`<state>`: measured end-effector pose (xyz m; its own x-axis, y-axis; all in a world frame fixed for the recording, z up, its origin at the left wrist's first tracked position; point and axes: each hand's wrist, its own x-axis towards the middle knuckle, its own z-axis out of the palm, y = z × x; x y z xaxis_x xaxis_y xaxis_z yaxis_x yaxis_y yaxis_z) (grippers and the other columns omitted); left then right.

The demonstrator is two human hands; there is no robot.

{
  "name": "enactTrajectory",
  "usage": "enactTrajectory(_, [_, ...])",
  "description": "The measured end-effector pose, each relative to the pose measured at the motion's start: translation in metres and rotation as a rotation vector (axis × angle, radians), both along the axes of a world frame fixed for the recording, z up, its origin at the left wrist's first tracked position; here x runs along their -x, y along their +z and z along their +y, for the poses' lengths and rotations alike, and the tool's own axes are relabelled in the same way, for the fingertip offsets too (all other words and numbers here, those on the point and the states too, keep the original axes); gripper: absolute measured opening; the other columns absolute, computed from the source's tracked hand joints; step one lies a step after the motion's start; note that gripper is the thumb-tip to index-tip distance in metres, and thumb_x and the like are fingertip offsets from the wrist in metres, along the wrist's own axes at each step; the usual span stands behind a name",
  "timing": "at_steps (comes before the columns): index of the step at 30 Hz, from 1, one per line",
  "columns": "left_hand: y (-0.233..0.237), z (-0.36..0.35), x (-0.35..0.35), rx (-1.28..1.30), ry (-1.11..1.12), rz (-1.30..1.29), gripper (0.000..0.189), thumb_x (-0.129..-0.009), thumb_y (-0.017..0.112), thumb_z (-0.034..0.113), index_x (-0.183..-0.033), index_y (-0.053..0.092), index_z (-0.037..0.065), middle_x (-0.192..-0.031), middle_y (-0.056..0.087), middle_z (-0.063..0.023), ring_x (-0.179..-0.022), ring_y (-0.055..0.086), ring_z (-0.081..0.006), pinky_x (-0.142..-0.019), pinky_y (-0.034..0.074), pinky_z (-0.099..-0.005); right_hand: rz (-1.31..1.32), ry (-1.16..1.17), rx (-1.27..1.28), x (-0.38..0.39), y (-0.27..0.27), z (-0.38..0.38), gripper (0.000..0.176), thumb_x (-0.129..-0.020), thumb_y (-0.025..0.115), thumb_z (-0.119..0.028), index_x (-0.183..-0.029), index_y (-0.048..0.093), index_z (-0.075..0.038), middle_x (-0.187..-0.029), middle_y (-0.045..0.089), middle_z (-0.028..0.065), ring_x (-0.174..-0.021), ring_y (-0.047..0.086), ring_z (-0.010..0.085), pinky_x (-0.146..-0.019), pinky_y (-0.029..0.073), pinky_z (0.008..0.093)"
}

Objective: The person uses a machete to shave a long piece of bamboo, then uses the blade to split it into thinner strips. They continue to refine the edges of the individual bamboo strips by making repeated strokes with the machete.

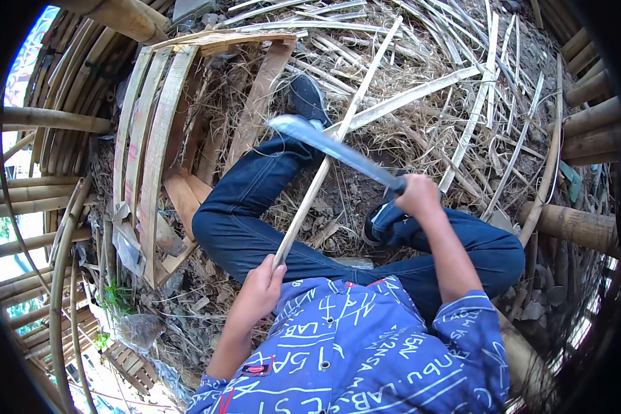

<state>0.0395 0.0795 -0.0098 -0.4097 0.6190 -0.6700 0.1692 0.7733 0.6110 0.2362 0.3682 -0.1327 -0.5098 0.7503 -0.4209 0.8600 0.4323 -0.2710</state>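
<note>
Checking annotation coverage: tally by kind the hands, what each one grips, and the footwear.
Hands: 2, left hand and right hand
Machete: 1, gripped in the right hand
Bamboo strip: 1, gripped in the left hand
Shoes: 2, both dark
Total: 6

head-worn view, facing steeply down, close

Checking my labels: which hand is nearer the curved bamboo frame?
Left. The left hand grips the strip near the frame; the right hand holds the machete farther right.
</note>
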Motion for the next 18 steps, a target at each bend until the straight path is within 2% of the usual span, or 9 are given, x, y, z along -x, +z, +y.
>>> enactTrajectory(3, [-0.007, 0.001, -0.001, -0.057, -0.005, -0.013, 0.014, -0.098, 0.049, 0.013, -0.095, 0.053, 0.000, -0.065, 0.050, -0.0026, -0.059, 0.044, -0.0100, -0.055, 0.040, -0.0293, -0.016, -0.034, -0.033, -0.016, -0.006, 0.018, 0.023, -0.067, 0.069, -0.021, -0.084, 0.069, -0.006, -0.086, 0.069, 0.0190, -0.085, 0.067, 0.0360, -0.079, 0.054, 0.0453])
enactTrajectory(7, [-0.003, 0.011, 0.000, -0.046, -0.024, 0.017, 0.015, -0.097, 0.050, 0.013, -0.095, 0.053, -0.001, -0.064, 0.049, -0.0035, -0.059, 0.044, -0.0105, -0.055, 0.040, -0.0299, 0.116, -0.078, -0.012, -0.009, 0.015, -0.011, 0.021, -0.068, 0.066, -0.022, -0.082, 0.069, -0.007, -0.077, 0.068, 0.0203, -0.077, 0.067, 0.0381, -0.076, 0.054, 0.0474])
enactTrajectory(9, [-0.001, 0.016, -0.001, -0.038, -0.046, 0.010, 0.020, -0.098, 0.049, 0.018, -0.095, 0.049, -0.002, -0.067, 0.054, -0.0226, -0.059, 0.055, -0.0368, -0.056, 0.041, -0.0426, 0.155, 0.002, 0.034, -0.002, 0.025, -0.034, 0.022, -0.066, 0.067, -0.023, -0.083, 0.069, -0.008, -0.076, 0.068, 0.0202, -0.075, 0.068, 0.0377, -0.076, 0.054, 0.0475])
enactTrajectory(14, [-0.011, 0.023, -0.014, -0.090, -0.084, 0.041, 0.021, -0.098, 0.048, 0.018, -0.096, 0.049, -0.003, -0.070, 0.056, -0.0250, -0.066, 0.057, -0.0432, -0.060, 0.042, -0.0464, 0.278, 0.222, 0.263, 0.031, 0.053, -0.094, 0.023, -0.063, 0.069, -0.025, -0.080, 0.068, -0.010, -0.072, 0.067, 0.0175, -0.073, 0.067, 0.0363, -0.071, 0.053, 0.0465])
enactTrajectory(15, [-0.012, 0.024, -0.016, -0.102, -0.092, 0.046, 0.021, -0.098, 0.048, 0.018, -0.096, 0.049, -0.003, -0.070, 0.056, -0.0256, -0.067, 0.058, -0.0446, -0.060, 0.043, -0.0473, 0.226, 0.266, 0.319, 0.039, 0.056, -0.094, 0.022, -0.063, 0.069, -0.025, -0.080, 0.068, -0.010, -0.072, 0.067, 0.0172, -0.074, 0.067, 0.0362, -0.071, 0.053, 0.0466])
enactTrajectory(18, [-0.006, 0.025, -0.013, -0.057, -0.074, 0.096, 0.020, -0.098, 0.048, 0.017, -0.097, 0.050, -0.003, -0.069, 0.056, -0.0253, -0.066, 0.057, -0.0451, -0.059, 0.042, -0.0464, 0.240, 0.274, 0.289, 0.044, 0.042, -0.091, 0.023, -0.061, 0.070, -0.024, -0.079, 0.068, -0.010, -0.074, 0.067, 0.0175, -0.076, 0.067, 0.0362, -0.073, 0.053, 0.0465])
